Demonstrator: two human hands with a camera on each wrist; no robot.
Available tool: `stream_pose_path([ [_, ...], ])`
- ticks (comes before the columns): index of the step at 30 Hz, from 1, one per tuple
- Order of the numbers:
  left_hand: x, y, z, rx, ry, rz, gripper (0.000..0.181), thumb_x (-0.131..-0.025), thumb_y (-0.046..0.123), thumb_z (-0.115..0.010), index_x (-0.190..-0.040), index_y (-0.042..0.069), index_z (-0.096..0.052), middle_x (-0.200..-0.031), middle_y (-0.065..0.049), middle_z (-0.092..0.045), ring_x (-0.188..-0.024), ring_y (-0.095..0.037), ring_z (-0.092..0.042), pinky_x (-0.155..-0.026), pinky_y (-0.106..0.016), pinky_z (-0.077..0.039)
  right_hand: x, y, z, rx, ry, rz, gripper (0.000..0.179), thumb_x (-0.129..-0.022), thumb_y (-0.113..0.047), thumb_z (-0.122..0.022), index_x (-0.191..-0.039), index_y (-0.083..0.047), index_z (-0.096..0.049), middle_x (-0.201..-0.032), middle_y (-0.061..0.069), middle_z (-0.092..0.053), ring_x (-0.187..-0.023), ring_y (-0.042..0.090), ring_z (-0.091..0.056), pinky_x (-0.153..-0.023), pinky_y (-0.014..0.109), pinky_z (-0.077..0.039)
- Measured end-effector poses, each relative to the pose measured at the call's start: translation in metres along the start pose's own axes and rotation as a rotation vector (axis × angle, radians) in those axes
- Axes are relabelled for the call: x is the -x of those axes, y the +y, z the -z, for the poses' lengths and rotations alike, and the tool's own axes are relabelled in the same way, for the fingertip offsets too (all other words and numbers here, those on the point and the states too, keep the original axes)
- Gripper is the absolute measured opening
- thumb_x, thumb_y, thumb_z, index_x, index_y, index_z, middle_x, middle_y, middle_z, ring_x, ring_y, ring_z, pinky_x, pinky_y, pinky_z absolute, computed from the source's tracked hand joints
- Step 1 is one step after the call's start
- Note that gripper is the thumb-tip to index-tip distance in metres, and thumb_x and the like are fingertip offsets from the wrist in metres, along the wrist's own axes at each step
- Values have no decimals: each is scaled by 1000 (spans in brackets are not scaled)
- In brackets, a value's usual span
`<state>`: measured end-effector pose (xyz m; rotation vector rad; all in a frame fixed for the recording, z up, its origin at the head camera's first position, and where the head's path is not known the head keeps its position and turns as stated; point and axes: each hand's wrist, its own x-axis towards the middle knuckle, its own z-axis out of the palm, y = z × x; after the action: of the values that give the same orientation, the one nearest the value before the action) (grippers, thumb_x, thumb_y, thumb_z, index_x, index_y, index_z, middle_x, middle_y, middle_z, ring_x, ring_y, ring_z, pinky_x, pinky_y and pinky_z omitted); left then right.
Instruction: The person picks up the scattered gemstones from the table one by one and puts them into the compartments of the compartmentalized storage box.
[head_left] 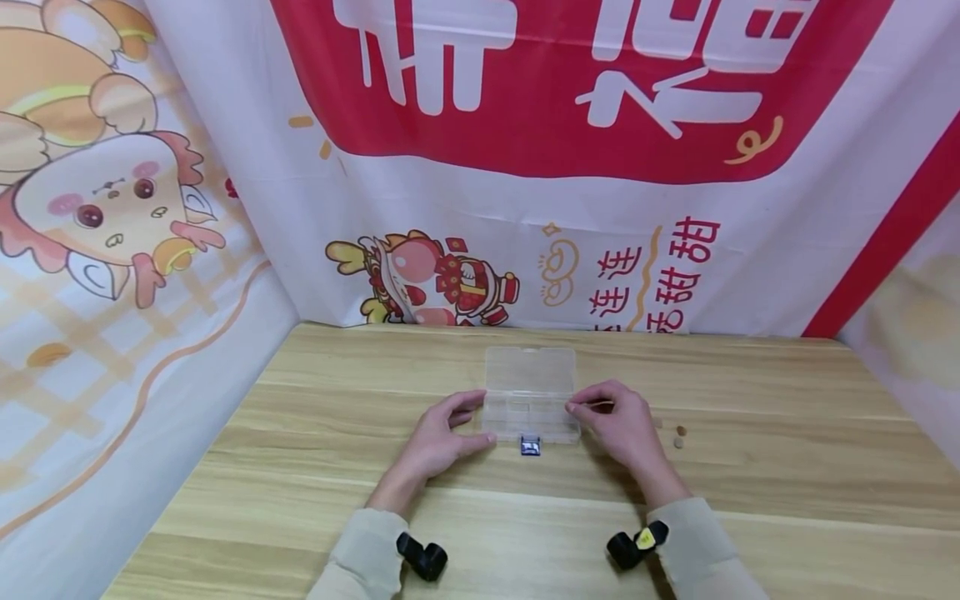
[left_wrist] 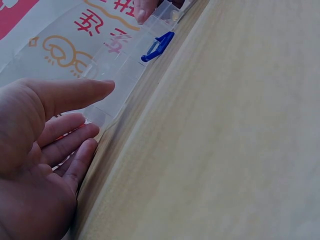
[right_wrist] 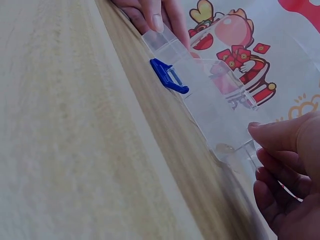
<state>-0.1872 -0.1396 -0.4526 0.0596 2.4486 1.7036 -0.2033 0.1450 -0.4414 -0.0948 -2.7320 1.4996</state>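
Observation:
A clear plastic compartment box (head_left: 540,427) lies on the table with its lid (head_left: 529,369) raised at the back and a blue latch (head_left: 530,445) at its front. My left hand (head_left: 438,437) is at the box's left end, thumb stretched along the front corner and fingers loosely bent by the outer side. At the right end, my right hand (head_left: 618,421) has its thumb and forefinger close together over the box's edge; I cannot tell whether something small sits between them. A small pale piece (right_wrist: 225,147) lies in the rightmost compartment.
On the wooden table (head_left: 750,475), right of my right hand, lie a small brown piece (head_left: 681,431) and a small grey piece (head_left: 678,443). A printed cloth (head_left: 480,192) hangs behind the table's back edge.

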Motion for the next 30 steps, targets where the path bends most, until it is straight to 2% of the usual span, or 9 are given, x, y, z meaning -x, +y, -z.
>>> stream_pose_path([
  [11, 0, 1, 1, -4, 4, 5, 71, -86, 17, -91, -151, 21, -62, -156, -8, -61, -146, -37, -56, -125, -55, -45, 1, -2, 0, 1, -8, 2, 13, -99, -24, -79, -108, -15, -80, -122, 9, -72, -111, 26, -67, -97, 45, -58],
  [30, -2, -1, 0, -3, 2, 12, 72, -85, 18, -91, -150, 24, -62, -156, -4, -61, -145, -34, -56, -125, -54, -45, 1, 3, -1, 21, 6, 30, 12, -100, -24, -78, -108, -15, -81, -120, 9, -73, -108, 25, -69, -90, 34, -58],
])
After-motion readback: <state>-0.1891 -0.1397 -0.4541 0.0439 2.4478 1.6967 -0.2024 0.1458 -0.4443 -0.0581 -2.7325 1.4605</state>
